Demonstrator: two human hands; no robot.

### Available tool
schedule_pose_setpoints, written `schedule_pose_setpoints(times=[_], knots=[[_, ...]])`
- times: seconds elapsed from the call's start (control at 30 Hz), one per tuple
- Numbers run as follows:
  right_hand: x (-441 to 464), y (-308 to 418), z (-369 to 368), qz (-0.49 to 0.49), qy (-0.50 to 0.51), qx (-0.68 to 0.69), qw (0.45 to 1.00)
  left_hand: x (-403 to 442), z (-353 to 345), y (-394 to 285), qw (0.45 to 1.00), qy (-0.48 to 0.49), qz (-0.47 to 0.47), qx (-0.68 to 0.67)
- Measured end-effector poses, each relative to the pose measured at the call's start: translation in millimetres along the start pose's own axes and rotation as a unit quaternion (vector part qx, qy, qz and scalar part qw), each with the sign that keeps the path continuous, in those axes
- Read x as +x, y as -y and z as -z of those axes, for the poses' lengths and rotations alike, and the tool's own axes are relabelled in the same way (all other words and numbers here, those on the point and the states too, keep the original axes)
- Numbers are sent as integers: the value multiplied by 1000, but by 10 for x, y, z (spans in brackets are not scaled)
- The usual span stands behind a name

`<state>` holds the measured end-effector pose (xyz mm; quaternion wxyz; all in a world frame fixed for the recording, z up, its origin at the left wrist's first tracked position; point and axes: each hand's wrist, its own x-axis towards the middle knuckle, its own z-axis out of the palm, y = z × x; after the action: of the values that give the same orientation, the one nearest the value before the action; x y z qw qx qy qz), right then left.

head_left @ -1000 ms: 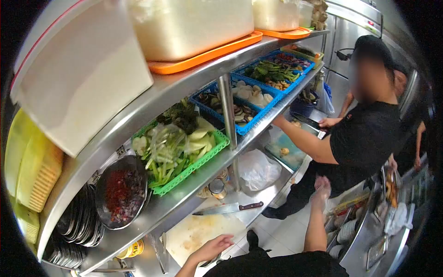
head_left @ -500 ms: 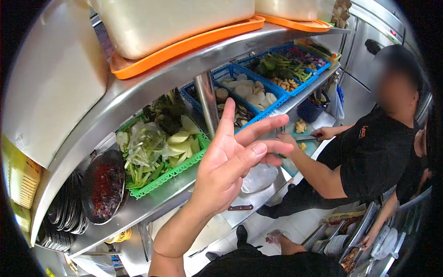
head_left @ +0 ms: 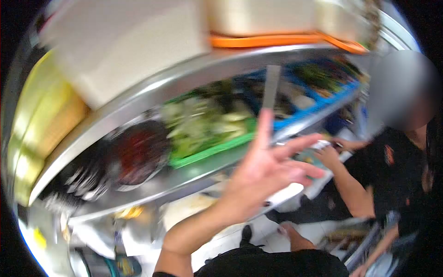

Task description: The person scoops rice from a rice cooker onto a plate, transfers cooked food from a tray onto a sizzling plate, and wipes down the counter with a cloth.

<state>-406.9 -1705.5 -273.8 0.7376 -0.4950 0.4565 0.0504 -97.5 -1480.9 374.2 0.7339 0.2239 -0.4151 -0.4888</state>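
My left hand (head_left: 274,173) is raised in the middle of the head view, palm showing. Its index finger points up and the other fingers spread to the right. It holds nothing, and it appears in front of the shelf edge near a green basket (head_left: 212,150) of cut green vegetables. Low by my black shirt, my right hand (head_left: 284,231) hangs over the tiled floor. Its fingers are smeared by motion, so any thing in them cannot be made out.
Blue baskets (head_left: 307,107) of vegetables stand on the steel shelf, beside a dark pan (head_left: 140,152) of red chopped food. Overhead are orange-rimmed white containers (head_left: 263,21). At right, a co-worker's hands (head_left: 330,154) are over the counter. Another person's forearm (head_left: 385,244) shows lower right.
The view has swung left and blurred, so shelf and baskets sit further right. My left hand stays raised with its fingers spread. The co-worker's knife, plain before, is no longer distinct.
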Motion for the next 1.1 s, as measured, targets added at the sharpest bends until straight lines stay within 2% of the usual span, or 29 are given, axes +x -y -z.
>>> schedule_pose_setpoints(times=[0.07,0.17,0.23,0.3,0.37,0.43,0.5,0.57,0.6,0.63,0.67,0.7,0.73,0.77,0.8,0.83,0.87,0.93,0.97,1.0,1.03,1.07,1.1], knots=[[189,576,-245,36,13,-70,997,-269,-92,-33,997,-6,-66,48],[350,1539,-1545,72,94,-142,983,-881,-119,-262,976,3,-166,139],[196,1803,-2558,82,156,-210,962,-1216,-106,-373,967,8,-171,190],[-84,1708,-3510,82,217,-278,932,-1874,-297,-563,958,-24,-248,141],[-396,1436,-4376,80,277,-338,896,-2534,-423,-932,943,101,-211,235],[-743,1077,-5149,80,340,-395,850,-3323,-631,-1301,898,230,-139,348],[-1083,682,-5799,80,397,-446,798,-4161,-484,-1373,828,372,10,418],[-1360,375,-6292,83,439,-490,749,-4958,-286,-1189,811,260,69,520],[-1490,247,-6484,83,455,-509,726,-5373,-451,-1114,800,63,23,597],[-1605,129,-6663,82,469,-526,705,-5761,-521,-1019,752,-136,-22,645],[-1698,22,-6811,81,479,-543,685,-6152,-363,-763,619,-312,3,721],[-1792,-84,-6957,76,492,-561,662,-6589,-110,-388,452,-469,27,758],[-1853,-192,-7076,76,502,-579,638,-7098,89,1,381,-570,153,712],[-1888,-282,-7201,75,512,-597,614,-7690,245,463,378,-603,223,666],[-1925,-383,-7342,75,521,-614,588,-8188,276,841,501,-617,203,572],[-1945,-486,-7464,76,534,-630,558,-8422,71,1045,556,-624,191,515],[-1940,-598,-7575,77,546,-647,527,-8595,-134,1263,568,-660,199,449],[-1874,-833,-7847,96,590,-680,425,-8581,-543,1431,531,-743,174,367],[-1776,-955,-8045,121,639,-685,327,-8719,-490,1692,487,-751,140,424],[-1541,-1112,-8309,150,723,-655,162,-8937,-374,1882,486,-751,87,439],[-1343,-1263,-8595,131,794,-594,21,-9062,-267,1996,522,-729,25,442],[-2940,-969,-8797,260,624,-733,-81,-8860,-563,1600,506,-777,59,370],[-2664,-1362,-9210,319,764,-532,-179,-9115,-237,1794,452,-766,106,445]])
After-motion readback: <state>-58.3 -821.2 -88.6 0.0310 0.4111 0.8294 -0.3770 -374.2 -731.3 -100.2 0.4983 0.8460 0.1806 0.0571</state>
